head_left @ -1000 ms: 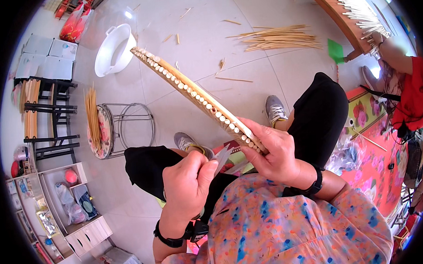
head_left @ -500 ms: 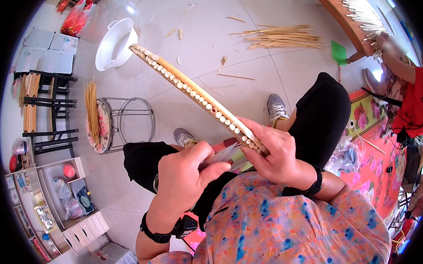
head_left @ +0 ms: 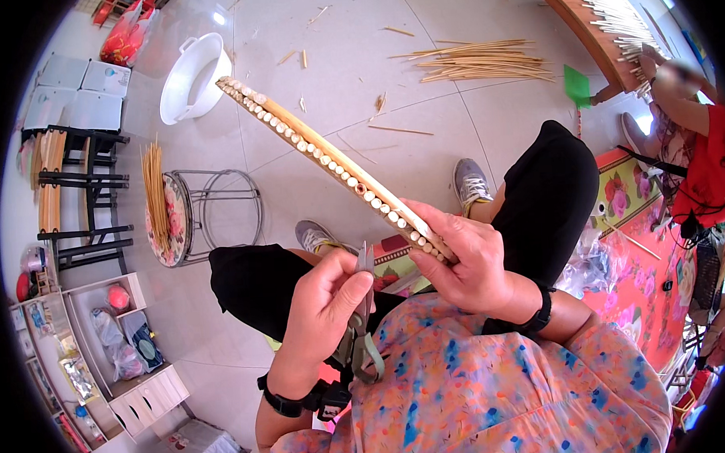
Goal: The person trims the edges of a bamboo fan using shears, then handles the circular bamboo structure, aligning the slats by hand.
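My right hand (head_left: pixel 469 263) grips the near end of a long, narrow row of pale cut stalks (head_left: pixel 328 160). The stalks lie side by side, their round cut ends showing along one edge, and the row slants away to the upper left. In my left hand (head_left: pixel 321 304) is a pair of scissors (head_left: pixel 357 350), the blades pointing up past the thumb and the grey-green handles hanging below. The blades are apart from the stalks. Part of the scissors is hidden by my fingers.
Loose stalks (head_left: pixel 484 62) and cut scraps lie on the tiled floor. A white basin (head_left: pixel 201 68) is at the far left, near a round stool (head_left: pixel 175 225) with a stalk bundle on it. At right, another person sits by a wooden bench (head_left: pixel 587 27) bearing pale sticks.
My left hand has drawn back from the stalk row and turned, so the scissors' blades and handles now show. The right hand keeps its grip with little movement.
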`<state>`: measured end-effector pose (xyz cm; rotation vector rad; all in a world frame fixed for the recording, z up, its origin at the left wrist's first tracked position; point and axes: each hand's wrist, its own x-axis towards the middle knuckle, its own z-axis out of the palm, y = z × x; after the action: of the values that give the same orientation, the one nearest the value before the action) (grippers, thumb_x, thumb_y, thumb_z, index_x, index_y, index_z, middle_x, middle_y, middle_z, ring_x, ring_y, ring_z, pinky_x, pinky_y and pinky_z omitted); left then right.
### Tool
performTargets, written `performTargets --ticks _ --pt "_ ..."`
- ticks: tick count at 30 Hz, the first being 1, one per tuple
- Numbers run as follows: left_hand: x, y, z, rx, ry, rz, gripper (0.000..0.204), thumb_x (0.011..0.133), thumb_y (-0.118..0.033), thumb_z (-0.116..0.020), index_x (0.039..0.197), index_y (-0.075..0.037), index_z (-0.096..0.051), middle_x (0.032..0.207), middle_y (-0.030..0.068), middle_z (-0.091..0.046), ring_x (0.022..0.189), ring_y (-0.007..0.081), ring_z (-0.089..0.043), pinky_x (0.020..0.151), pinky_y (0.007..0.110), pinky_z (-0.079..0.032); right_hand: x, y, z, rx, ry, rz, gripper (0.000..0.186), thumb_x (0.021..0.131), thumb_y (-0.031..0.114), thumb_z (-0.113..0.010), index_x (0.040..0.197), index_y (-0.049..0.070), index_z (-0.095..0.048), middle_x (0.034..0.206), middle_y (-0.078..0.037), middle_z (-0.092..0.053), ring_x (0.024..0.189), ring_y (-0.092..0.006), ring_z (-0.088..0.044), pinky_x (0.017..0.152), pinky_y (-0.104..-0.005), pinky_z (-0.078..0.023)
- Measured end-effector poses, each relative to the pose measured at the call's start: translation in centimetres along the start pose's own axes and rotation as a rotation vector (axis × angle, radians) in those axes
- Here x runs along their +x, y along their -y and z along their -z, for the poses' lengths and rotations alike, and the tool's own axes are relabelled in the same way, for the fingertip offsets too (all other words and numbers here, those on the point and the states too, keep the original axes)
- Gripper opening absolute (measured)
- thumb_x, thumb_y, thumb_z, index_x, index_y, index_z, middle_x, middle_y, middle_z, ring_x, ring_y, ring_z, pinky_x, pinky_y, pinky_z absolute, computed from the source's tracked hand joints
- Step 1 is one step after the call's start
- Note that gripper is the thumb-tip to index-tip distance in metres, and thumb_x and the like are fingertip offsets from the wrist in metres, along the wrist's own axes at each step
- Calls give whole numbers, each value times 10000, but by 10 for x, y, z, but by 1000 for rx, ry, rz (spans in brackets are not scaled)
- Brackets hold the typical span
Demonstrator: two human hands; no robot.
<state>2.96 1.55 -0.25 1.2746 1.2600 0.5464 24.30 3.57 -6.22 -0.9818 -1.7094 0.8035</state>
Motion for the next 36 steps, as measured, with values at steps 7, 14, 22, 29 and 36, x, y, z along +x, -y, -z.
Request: performTargets --ticks 7,14,22,29,36 --pt "-5 13 -7 -226 12 -91 302 1034 -296 -541 908 -22 -536 736 28 -594 650 82 -547 608 231 -449 -1 2 -3 -2 1 27 574 760 -13 -759 1303 -29 -574 966 -193 -689 736 -303 -687 643 -346 -553" --pt "-8 1 -3 -157 32 -12 278 1060 -226 -487 874 -25 -534 712 -2 -575 630 68 -500 588 219 -418 -2 3 -5 -18 11 33 578 758 -9 -764 1304 -26 -574 951 -191 -691 728 -301 -686 639 -345 -551" --pt "-4 3 -14 203 -127 -202 156 984 -160 -603 963 -5 -600 735 93 -601 603 161 -550 568 272 -441 -2 4 -6 8 25 55 577 763 3 -768 1305 -25 -572 911 -184 -683 702 -293 -676 623 -346 -543" --pt "3 -11 -13 835 -409 -584 151 839 -170 -743 911 -67 -659 694 43 -553 544 220 -537 505 332 -403 -2 4 -5 2 13 32 564 769 19 -772 1297 -20 -580 909 -180 -683 702 -289 -676 619 -344 -540" --pt "4 -31 -8 1187 -501 -692 168 814 -198 -753 830 -75 -640 661 -5 -495 525 152 -505 465 308 -316 0 6 -6 -9 18 37 570 758 9 -776 1295 -16 -584 903 -179 -688 720 -290 -687 646 -341 -550"
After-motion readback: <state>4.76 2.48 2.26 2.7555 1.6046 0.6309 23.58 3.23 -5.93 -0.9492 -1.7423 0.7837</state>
